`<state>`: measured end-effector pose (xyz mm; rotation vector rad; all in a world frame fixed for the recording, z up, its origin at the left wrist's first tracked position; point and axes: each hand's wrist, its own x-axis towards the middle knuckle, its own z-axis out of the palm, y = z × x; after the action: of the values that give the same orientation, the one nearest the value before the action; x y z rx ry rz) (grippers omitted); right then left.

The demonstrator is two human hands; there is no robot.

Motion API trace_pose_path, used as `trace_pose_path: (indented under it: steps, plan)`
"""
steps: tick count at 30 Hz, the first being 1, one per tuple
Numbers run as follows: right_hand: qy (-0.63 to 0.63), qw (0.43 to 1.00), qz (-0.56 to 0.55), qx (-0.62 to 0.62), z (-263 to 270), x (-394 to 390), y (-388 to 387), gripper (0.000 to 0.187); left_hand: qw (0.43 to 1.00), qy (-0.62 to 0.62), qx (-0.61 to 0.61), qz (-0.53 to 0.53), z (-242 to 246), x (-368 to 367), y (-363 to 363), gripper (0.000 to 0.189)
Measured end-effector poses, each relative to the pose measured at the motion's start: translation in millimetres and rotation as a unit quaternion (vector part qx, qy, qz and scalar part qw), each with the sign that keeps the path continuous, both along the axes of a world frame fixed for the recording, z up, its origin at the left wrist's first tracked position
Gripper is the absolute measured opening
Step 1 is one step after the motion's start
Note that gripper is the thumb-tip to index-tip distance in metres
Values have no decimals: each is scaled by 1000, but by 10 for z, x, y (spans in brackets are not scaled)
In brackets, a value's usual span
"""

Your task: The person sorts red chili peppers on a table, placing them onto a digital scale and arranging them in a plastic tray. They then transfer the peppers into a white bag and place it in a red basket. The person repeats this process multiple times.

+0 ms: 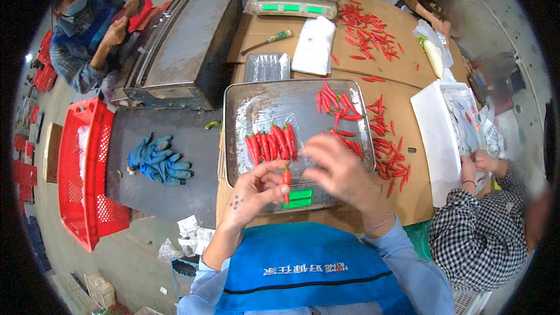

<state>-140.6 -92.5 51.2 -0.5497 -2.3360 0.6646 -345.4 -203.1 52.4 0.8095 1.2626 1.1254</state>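
My left hand (251, 194) pinches one red chili pepper (286, 177) by thumb and fingers, its green stem end up. It hovers over the near edge of a scale with a worn metal pan (258, 100) and lit green displays (299, 198). Motion blurs my right hand (337, 168); its fingers are apart and I see nothing in them. On the pan sits a clear plastic tray (297, 124) holding a row of several red chilies (271, 142), lying side by side with stems away from me. Loose chilies (337, 100) lie on the pan's right side.
Cardboard (393, 109) covers the table, with chili piles (389, 157) on it. Beyond the pan are stacked trays (267, 68), white bags (313, 46), a knife (267, 43) and another scale (295, 2). Blue gloves (159, 159) lie left; co-workers' hands (477, 166) work at right.
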Motion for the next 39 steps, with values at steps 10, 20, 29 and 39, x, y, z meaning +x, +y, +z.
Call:
trace_pose_path:
  steps: [10, 20, 29, 39]
  plan:
    - [-136, 953, -254, 97, -525, 106, 646, 19, 932, 298, 46, 201, 44, -266, 132, 35]
    - [-180, 953, -235, 67, -473, 82, 656, 17, 831, 532, 75, 147, 0, -172, 321, 32]
    - [-30, 984, -128, -119, -44, -361, 511, 18, 779, 609, 84, 121, -58, -107, 477, 27]
    - [-117, 985, -118, 48, -229, -949, 253, 23, 770, 629, 57, 94, 17, -61, 490, 33]
